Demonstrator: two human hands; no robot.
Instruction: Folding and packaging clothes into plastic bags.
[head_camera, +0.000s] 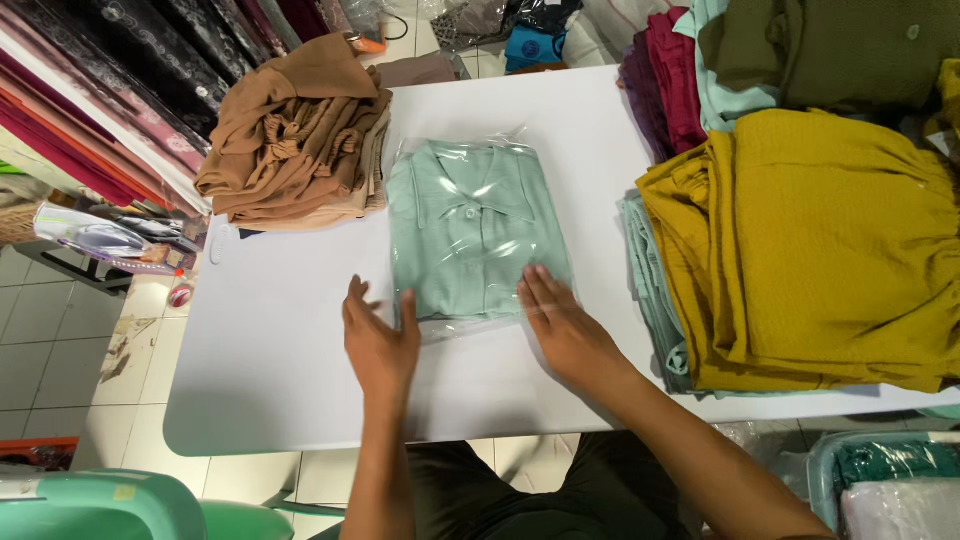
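A folded mint-green collared shirt (465, 225) lies inside a clear plastic bag in the middle of the white table (290, 350). My left hand (378, 340) rests at the bag's near left corner, thumb touching the plastic, fingers spread. Flat on the bag's near right corner lies my right hand (562, 325), its fingers pressing the plastic over the shirt's lower edge. Neither hand grips anything.
A heap of brown garments (295, 135) sits at the back left. Mustard-yellow folded clothes (820, 250) over mint ones fill the right side, with maroon and olive piles (800, 50) behind. Fabric rolls (90, 90) line the left. A green plastic stool (110, 505) stands near left.
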